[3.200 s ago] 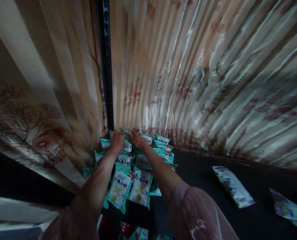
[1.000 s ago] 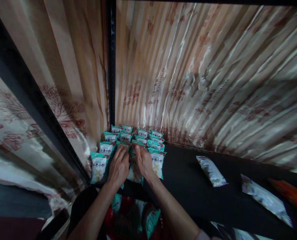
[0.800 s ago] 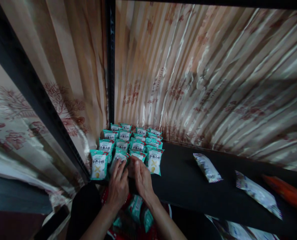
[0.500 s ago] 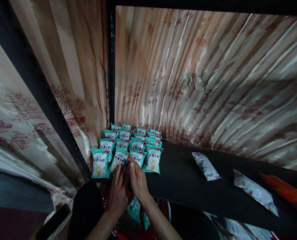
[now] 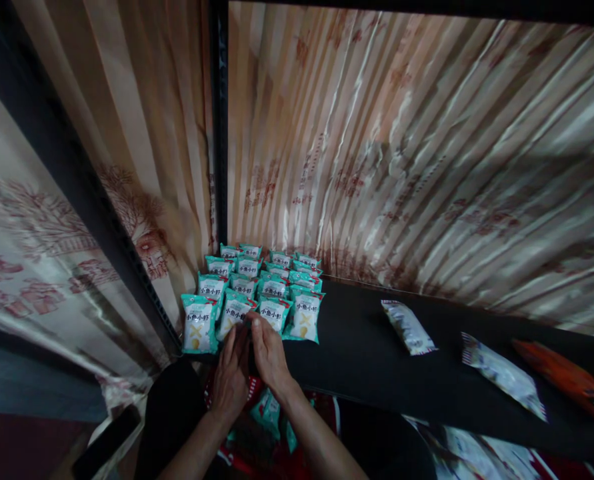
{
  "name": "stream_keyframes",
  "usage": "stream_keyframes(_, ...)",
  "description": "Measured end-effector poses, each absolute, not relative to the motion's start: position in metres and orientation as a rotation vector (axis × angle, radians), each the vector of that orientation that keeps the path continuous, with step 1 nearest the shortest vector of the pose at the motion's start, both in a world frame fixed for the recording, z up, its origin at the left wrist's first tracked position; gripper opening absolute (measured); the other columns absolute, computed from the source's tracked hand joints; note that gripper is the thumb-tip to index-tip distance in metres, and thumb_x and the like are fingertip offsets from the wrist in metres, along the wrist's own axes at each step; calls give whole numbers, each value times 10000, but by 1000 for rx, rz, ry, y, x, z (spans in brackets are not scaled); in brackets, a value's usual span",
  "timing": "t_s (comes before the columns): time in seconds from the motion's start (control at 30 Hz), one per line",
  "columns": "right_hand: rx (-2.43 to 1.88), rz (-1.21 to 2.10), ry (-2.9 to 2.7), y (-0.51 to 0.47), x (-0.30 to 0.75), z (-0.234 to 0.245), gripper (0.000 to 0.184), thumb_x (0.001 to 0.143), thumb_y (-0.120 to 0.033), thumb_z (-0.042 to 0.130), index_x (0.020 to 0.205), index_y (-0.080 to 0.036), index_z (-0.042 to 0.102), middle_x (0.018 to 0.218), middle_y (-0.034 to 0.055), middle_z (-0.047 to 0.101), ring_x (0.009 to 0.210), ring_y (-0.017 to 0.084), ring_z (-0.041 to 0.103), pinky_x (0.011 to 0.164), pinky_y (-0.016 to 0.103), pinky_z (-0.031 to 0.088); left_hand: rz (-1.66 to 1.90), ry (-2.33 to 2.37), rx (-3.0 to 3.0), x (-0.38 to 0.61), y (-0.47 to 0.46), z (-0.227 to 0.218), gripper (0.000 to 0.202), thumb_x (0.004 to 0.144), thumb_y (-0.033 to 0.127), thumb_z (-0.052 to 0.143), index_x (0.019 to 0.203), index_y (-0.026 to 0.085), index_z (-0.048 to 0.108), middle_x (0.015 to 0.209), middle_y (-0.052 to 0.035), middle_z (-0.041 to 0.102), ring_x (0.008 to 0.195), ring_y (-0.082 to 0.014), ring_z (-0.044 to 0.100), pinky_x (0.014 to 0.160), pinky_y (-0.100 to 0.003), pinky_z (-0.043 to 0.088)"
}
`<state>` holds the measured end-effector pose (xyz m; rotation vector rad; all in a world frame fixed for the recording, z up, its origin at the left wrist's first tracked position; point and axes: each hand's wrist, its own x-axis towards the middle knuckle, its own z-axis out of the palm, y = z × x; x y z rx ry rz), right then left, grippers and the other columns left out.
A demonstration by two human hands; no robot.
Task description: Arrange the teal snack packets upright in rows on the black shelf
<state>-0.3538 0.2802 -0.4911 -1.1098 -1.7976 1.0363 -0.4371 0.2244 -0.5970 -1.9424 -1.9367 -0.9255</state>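
Rows of small teal-and-white snack bags stand upright at the left end of a black shelf [image 5: 349, 360]. At the front row's second snack bag [image 5: 235, 312], my left hand [image 5: 231, 373] has its fingers stretched out over the bag's lower part. Beside it my right hand [image 5: 271, 352] reaches toward the same bag's right edge, fingers extended, partly covering the third front bag [image 5: 275, 311]. Both hands are close together, palms facing inward. Whether the fingertips press on the bag is hard to see in the dim light.
White snack packets [image 5: 409, 327] and an orange packet [image 5: 561, 377] lie on the shelf to the right. Below the shelf, a red container holds more teal bags [image 5: 267, 412]. A dark metal post [image 5: 220, 133] and patterned curtains [image 5: 377, 133] enclose the corner.
The second front bag, tilted before, now stands straighter and sits slightly further left. Both hands have shifted a little left, and the view has moved slightly.
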Motion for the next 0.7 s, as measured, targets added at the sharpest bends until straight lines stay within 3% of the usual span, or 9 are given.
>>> stream_keyframes(0.17,-1162,852,-1677,284,-335,-501,505,931,-467,268,1147,-151,598,1266,128,566,1209,216,488,1056,430,353,-917,-1874,-1907,-437,224,-596,637,791,-5,349,1411,115,266,1391,-128,447,1372,-235,252,1017,-404,419)
stream_keyframes(0.33,-1316,629,-1626,287,-310,-533,483,916,-459,308,1133,-143,602,1265,148,543,1216,231,463,1051,467,339,-878,-1914,-1921,-434,225,-590,554,767,-3,364,1315,66,414,1371,-158,463,1370,-272,249,1020,-445,414)
stream_keyframes(0.7,-1308,672,-1734,290,-313,-555,424,918,-368,357,1232,-160,551,1344,142,490,1250,227,449,1035,440,378,-896,-1914,-1980,-435,224,-588,579,768,4,358,1342,80,363,1387,-168,436,1382,-276,212,1025,-479,405)
